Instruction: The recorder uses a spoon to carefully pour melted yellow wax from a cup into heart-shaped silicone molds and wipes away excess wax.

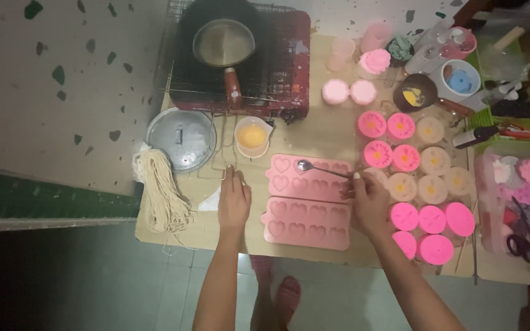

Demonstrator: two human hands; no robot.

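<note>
Two pink heart-cavity silicone moulds lie side by side on the wooden table (314, 132): the far mould (308, 176) and the near mould (307, 222). My right hand (368, 199) holds a metal spoon (320, 168), its bowl over the far mould's upper row. My left hand (234, 199) rests flat on the table left of the moulds, holding nothing. A small cup of yellow-orange liquid (253, 136) stands just beyond the left hand.
A saucepan (223, 43) sits on a red stove with a wire rack (240, 61). A metal lid (181, 138) and a bundle of pale string (162, 193) lie left. Several pink and cream round moulded pieces (418, 178) fill the right; scissors (522, 245) and containers beyond.
</note>
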